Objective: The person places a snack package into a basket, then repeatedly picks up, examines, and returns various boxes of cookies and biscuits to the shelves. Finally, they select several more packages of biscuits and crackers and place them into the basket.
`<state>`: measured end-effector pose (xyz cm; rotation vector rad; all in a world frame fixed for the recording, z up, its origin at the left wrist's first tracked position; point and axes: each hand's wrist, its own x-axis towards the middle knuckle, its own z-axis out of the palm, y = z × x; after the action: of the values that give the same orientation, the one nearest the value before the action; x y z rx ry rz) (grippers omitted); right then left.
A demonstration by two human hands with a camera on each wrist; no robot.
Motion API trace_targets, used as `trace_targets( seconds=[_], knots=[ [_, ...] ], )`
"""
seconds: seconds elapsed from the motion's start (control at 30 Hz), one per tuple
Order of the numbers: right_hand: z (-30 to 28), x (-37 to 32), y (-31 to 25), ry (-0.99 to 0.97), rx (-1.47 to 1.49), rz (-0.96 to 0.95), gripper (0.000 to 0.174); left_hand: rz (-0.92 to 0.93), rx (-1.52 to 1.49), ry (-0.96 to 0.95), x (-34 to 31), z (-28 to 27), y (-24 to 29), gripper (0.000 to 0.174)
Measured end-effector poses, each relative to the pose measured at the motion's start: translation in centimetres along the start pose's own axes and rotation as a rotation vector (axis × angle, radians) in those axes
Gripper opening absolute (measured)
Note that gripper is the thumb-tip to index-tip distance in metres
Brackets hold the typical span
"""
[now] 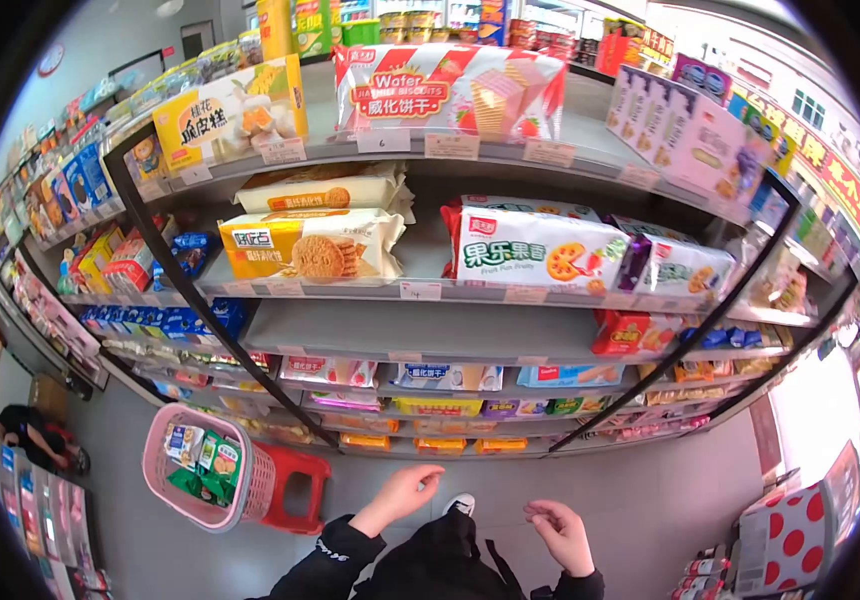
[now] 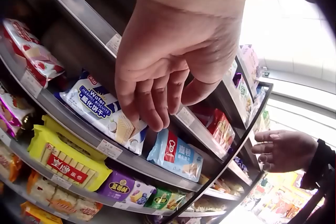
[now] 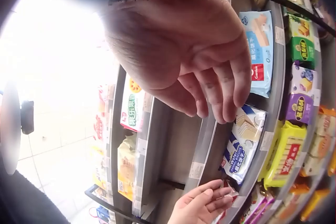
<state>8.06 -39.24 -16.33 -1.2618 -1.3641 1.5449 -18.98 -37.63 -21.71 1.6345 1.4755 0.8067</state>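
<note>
My left hand (image 1: 405, 493) hovers low before a store shelf (image 1: 350, 328), fingers loosely curled around nothing. To its right, my right hand (image 1: 562, 532) hangs relaxed and also holds nothing. In the left wrist view, the left fingers overlap a blue-and-white wafer biscuit pack (image 2: 97, 103) and come near a light-blue wafer pack (image 2: 176, 155). The right wrist view has the right hand (image 3: 184, 50) palm in sight, its fingertips overlapping the shelf edge beside the same wafer packs. Higher up stand yellow digestive biscuit packs (image 1: 315, 245) and a white fruit biscuit pack (image 1: 540, 250).
On the floor at left, a pink basket (image 1: 157, 450) with several snack packs stands against a red stool (image 1: 295, 465). Black slanted shelf posts (image 1: 185, 280) flank the shelves. A polka-dot box (image 1: 790, 540) is at lower right, and a person (image 1: 25, 430) is at far left.
</note>
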Motion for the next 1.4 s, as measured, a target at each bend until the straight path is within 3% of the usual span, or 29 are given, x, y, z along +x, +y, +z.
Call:
trace_targets(
  seconds=[0.13, 0.3, 0.57, 0.8, 1.0, 1.27, 1.33, 1.4],
  knots=[
    [1.6, -5.8, 3.6, 0.093, 0.061, -0.006, 0.024, 0.055, -0.004, -0.136, -3.7, -0.2, -0.2, 0.025],
    [4.6, -9.9, 7.3, 0.115, 0.076, 0.068, 0.022, 0.037, 0.062, -0.124, -9.2, -1.8, -0.4, 0.025],
    [10.5, -9.7, 4.9, -0.018, -0.040, 0.060, 0.021, -0.123, 0.041, 0.011, -16.8, -6.2, -3.7, 0.024],
    [15.0, -8.4, 4.1, -0.066, -0.040, 0.066, 0.023, -0.133, -0.038, 0.057, -18.3, -10.5, -7.4, 0.024],
    [23.4, -4.0, 3.4, -0.145, -0.098, 0.161, 0.022, -0.255, -0.148, 0.146, -21.6, -17.9, -13.2, 0.023],
    [38.0, 2.3, 1.4, -0.445, -0.368, 0.098, 0.023, -0.446, -0.180, 0.390, -27.5, -28.1, -22.8, 0.022],
    [40.7, 3.1, 1.0, -0.449, -0.409, 0.109, 0.023, -0.438, -0.154, 0.406, -28.6, -29.3, -25.7, 0.022],
    [42.9, 4.0, 1.1, -0.491, -0.445, 0.082, 0.023, -0.433, -0.327, 0.497, -29.3, -29.8, -29.6, 0.022]
  ],
)
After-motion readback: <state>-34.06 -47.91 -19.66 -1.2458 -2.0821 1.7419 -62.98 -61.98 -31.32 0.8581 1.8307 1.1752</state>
